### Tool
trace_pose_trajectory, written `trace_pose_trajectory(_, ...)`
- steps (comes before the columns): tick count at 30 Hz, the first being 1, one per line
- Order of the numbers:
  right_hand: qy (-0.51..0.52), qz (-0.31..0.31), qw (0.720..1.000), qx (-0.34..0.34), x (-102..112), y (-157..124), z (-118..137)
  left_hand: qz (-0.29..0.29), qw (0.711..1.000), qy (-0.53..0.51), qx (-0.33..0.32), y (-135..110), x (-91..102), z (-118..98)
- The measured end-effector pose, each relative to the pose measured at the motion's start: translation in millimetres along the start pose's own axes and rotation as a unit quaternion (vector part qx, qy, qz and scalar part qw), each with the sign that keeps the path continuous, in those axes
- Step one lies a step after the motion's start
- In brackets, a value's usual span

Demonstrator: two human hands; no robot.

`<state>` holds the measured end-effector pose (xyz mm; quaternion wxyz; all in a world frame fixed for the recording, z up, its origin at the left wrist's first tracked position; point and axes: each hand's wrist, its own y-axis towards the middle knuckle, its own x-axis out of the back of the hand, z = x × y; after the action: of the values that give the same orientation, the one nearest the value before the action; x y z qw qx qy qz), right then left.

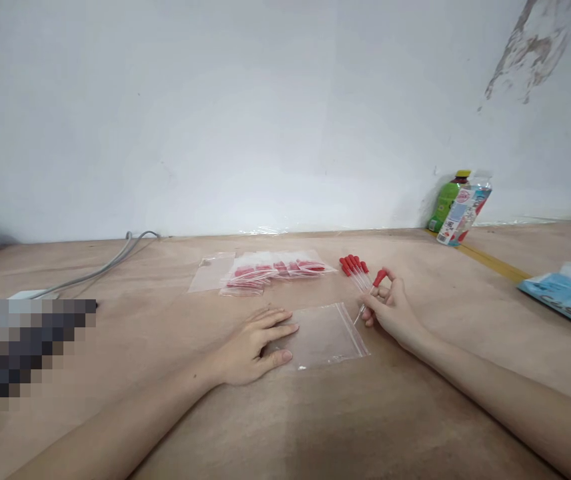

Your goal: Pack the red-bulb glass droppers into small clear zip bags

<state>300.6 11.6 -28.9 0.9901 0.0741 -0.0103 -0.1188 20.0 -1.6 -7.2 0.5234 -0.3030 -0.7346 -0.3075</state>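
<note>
A clear zip-lock bag (323,337) lies flat on the wooden table, its zip edge facing right. My left hand (260,347) rests on the bag's left end with the fingers spread. In my right hand (388,307) is a dropper with a red rubber bulb (379,277), pinched between the fingers. Its thin clear tip points down-left at the bag's zip edge; whether it has entered the opening I cannot tell. Several more red-bulbed droppers (353,265) lie together just behind my right hand.
Beyond the bag lies a row of filled zip-lock bags (278,269) with red contents, beside a flat clear bag (210,272). A green bottle (444,205) and a carton (464,215) stand by the wall. A blue package (565,297) is at right, a grey cable (100,270) at left.
</note>
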Motion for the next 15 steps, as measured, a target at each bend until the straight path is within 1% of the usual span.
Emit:
trace_pose_trajectory(3, 0.004, -0.007, 1.000, 0.000, 1, -1, 2, -0.001, 1.000, 0.003, -0.002, 0, 0.4, 1)
trace_pose_trajectory(6, 0.020, 0.007, 1.000, -0.002, -2, -3, 3, -0.004, 1.000, 0.000, -0.007, 0, 0.6, 1)
trace_pose_trajectory(10, 0.084, 0.033, 0.995, -0.037, -4, -5, 1, -0.013, 1.000, -0.004, 0.020, 0, 0.3, 1)
trace_pose_trajectory(12, 0.123, 0.058, 0.989, -0.064, 0, -3, -1, -0.022, 0.999, -0.005, 0.033, 0, -0.5, 2)
trace_pose_trajectory(15, 0.133, 0.132, 0.978, -0.092, 9, 1, -4, -0.031, 0.999, -0.005, 0.034, -1, -2.2, 4)
